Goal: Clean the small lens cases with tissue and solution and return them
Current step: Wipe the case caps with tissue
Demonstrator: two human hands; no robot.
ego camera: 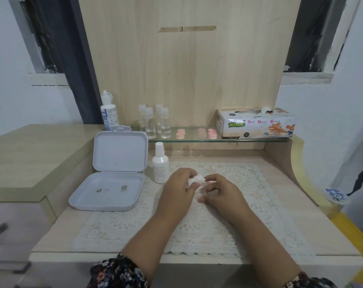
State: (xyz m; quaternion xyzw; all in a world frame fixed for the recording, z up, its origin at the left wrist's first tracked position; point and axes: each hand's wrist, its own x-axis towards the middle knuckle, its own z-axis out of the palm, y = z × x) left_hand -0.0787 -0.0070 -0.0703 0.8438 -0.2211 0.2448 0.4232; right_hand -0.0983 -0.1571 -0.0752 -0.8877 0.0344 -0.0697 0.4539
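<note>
Tissue (196, 179) wadded btwn both grips, left grip (181, 183), right grip (220, 189)

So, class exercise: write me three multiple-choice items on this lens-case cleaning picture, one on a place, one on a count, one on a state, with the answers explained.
1. Where does the tissue box stand?
A. on the lace mat
B. at the right end of the glass shelf
C. inside the grey box

2. How many small clear bottles stand on the shelf?
A. two
B. four
C. six

3. How is the grey box at the left?
A. lid shut
B. lid up, open
C. upside down

Answers:
1 B: it sits on the shelf's right end, beside the pink lens cases.
2 B: four white-capped bottles cluster there.
3 B: its lid stands upright and the tray is exposed, while the left hand and right hand hold a tissue over the lace mat.
</note>
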